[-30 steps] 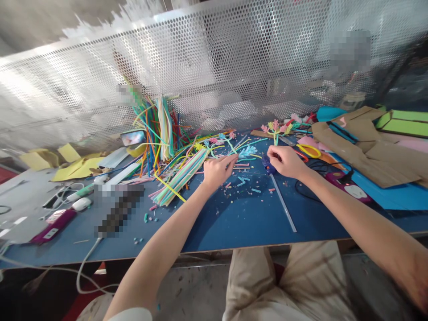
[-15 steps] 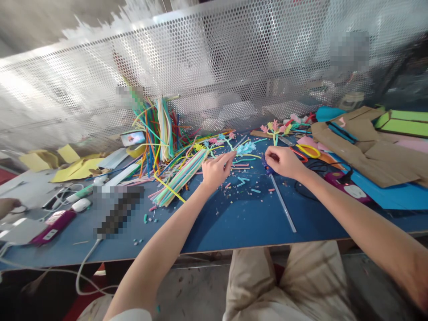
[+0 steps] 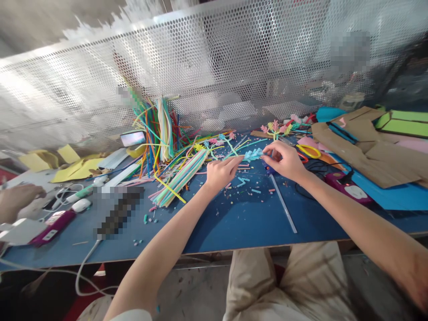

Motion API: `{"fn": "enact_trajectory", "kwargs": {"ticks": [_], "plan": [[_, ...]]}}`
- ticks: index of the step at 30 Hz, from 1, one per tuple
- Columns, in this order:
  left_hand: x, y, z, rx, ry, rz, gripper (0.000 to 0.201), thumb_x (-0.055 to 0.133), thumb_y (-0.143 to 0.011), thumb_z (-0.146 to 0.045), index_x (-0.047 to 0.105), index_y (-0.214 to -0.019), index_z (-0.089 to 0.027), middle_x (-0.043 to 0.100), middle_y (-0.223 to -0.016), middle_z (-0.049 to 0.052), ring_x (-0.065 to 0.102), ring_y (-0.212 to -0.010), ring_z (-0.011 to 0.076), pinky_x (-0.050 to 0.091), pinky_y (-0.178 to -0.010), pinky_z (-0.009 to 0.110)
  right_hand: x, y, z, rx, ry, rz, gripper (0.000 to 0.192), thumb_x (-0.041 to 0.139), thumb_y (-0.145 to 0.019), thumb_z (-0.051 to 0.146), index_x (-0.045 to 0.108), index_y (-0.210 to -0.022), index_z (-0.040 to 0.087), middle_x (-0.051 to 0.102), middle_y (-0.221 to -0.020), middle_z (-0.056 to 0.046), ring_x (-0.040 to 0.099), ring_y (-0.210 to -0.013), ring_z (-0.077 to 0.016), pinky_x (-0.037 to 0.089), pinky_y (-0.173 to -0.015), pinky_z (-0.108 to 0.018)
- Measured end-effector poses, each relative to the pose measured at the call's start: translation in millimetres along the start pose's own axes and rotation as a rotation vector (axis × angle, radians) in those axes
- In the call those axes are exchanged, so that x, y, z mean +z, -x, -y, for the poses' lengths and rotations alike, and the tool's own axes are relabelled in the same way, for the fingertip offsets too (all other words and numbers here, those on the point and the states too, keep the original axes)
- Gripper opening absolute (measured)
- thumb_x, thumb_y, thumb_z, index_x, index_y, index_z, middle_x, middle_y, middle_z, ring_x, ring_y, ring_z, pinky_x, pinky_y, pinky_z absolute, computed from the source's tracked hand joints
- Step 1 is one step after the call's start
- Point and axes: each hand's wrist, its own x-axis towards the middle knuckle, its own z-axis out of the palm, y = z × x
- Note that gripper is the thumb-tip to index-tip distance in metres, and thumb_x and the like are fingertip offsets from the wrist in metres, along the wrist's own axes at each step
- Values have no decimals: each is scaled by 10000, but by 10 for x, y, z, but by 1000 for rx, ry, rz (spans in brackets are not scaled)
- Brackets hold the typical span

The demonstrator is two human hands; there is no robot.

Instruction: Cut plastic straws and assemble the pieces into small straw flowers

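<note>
A light-blue leafy sprig [image 3: 253,154], apparently of pipe cleaner, stretches level between my two hands above the table. My left hand [image 3: 222,171] is closed on its left end. At the right end my right hand [image 3: 282,160] pinches it between thumb and fingertips. Just below the right hand lies a dark blue glue gun [image 3: 267,168], partly hidden, with a clear glue stick [image 3: 282,203] jutting toward me. A bundle of pastel pipe cleaners [image 3: 182,178] rests left of my left hand. Small pipe-cleaner flowers [image 3: 276,127] in pink and yellow stand behind my right hand.
A perforated metal screen [image 3: 214,67] rises along the back. Cut scraps [image 3: 242,181] litter the blue table. Yellow-handled scissors [image 3: 308,150], a purple power strip [image 3: 347,187] and cardboard [image 3: 384,147] lie right. At far left are another person's hand [image 3: 20,200], cables and a phone [image 3: 133,138].
My right hand has moved from the glue gun up to the blue sprig and now pinches its right end. The sprig has shifted slightly right and lower. The other person's hand reaches further in.
</note>
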Motion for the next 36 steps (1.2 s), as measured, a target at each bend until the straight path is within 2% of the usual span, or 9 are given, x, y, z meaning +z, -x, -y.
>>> {"fn": "enact_trajectory", "kwargs": {"ticks": [6, 12, 21, 25, 29, 36], "plan": [[-26, -14, -14, 49, -4, 20, 299, 543, -979, -241, 708, -1216, -318, 780, -1056, -6, 672, -631, 98, 408, -551, 267, 4, 6, -21, -8, -1, 23, 90, 627, -913, 314, 659, -961, 245, 619, -878, -26, 514, -607, -125, 444, -571, -295], [-14, -10, -18, 64, 14, 31, 288, 536, -981, -245, 716, -1195, -315, 786, -1018, -9, 665, -613, 102, 402, -543, 265, 0, 3, -33, -11, 11, 48, 113, 613, -933, 335, 664, -957, 237, 625, -913, -30, 538, -619, -125, 458, -596, -303], [36, 22, -26, 6, 47, 61, 301, 545, -979, -259, 699, -1225, -337, 788, -998, -11, 667, -596, 110, 395, -526, 257, 30, 1, -62, 13, 61, 35, 129, 549, -973, 341, 614, -958, 231, 631, -948, -46, 578, -687, -148, 465, -605, -298], [29, 26, -15, -31, 105, 84, 312, 526, -990, -247, 686, -1250, -312, 781, -1041, 10, 713, -708, 105, 420, -552, 230, 10, -13, -59, -37, 61, 30, 136, 561, -969, 353, 624, -944, 235, 622, -998, -58, 580, -742, -162, 481, -641, -305], [25, 0, -35, -45, 119, 66, 278, 537, -999, -291, 692, -1230, -291, 773, -1081, 9, 736, -809, 114, 462, -597, 221, -13, -10, -55, -54, 24, 86, 153, 565, -967, 382, 629, -954, 243, 626, -1047, -65, 587, -757, -166, 507, -687, -324], [23, -19, -99, -39, 90, 37, 313, 632, -937, -450, 724, -1184, -281, 791, -957, 25, 713, -649, 121, 451, -543, 246, 22, 8, -27, -62, -16, 107, 193, 566, -966, 421, 655, -957, 249, 668, -1025, -71, 634, -883, -210, 530, -756, -361]]}}
